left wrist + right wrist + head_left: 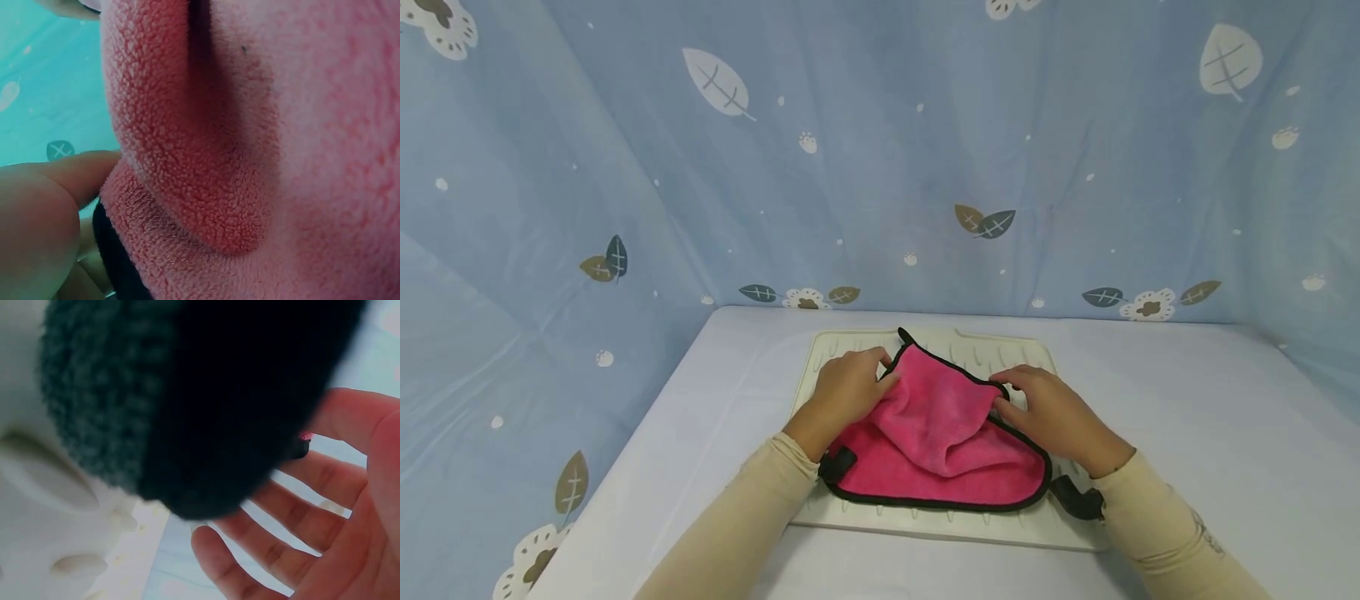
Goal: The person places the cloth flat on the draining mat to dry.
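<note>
- Pink fleece cloth (pixel 936 437) with black edging lies on the cream ribbed tray (pixel 820 350), spread over its middle toward the near edge; its far part is rumpled and lifted.
- Left hand (pixel 844 392) pinches the cloth's far-left corner, fingers curled on the edging.
- Right hand (pixel 1051 410) rests on the right edge; its wrist view shows fingers apart and fairly straight, pressing rather than gripping.
- Step, as judged: a fold mid-way, far half being brought over.
- Next move likely calls for matching the edges, then smoothing.
- Count: one cloth, one tray, one table (pixel 1210 417), two hands.
</note>
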`<state>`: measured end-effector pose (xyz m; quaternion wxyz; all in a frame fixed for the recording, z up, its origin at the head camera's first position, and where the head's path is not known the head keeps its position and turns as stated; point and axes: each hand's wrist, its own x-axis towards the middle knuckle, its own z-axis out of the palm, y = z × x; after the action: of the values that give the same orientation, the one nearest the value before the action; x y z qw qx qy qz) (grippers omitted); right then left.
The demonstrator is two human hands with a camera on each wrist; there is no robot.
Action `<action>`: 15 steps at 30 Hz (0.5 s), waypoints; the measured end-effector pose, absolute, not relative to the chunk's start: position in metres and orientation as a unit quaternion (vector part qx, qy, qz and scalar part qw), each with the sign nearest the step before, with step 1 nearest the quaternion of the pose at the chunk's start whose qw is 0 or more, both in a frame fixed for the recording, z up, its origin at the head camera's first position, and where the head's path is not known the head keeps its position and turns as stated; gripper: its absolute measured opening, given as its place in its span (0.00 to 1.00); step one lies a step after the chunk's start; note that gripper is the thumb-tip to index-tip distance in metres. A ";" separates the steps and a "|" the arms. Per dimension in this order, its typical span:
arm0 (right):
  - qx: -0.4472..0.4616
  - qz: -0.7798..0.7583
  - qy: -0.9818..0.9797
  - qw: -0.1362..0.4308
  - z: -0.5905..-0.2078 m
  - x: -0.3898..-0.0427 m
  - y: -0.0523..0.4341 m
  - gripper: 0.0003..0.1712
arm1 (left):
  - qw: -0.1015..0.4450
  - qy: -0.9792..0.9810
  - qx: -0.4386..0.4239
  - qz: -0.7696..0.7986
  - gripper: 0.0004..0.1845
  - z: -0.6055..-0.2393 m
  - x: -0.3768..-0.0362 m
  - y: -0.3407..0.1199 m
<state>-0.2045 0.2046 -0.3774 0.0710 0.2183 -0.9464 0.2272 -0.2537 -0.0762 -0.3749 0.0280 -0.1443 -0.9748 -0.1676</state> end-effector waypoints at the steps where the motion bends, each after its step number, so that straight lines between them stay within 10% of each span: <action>1: 0.215 0.226 -0.947 0.072 -0.377 -0.204 0.205 0.16 | 0.027 -0.975 -0.144 -0.167 0.15 -0.374 -0.254 -0.076; 15: 0.196 0.234 -0.947 0.098 -0.370 -0.202 0.202 0.04 | 0.078 -0.972 -0.151 -0.165 0.06 -0.365 -0.252 -0.083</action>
<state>-0.2024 0.2016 -0.3704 0.0978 0.1965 -0.9473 0.2335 -0.2517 -0.0830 -0.3646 0.0781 -0.1505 -0.9716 -0.1649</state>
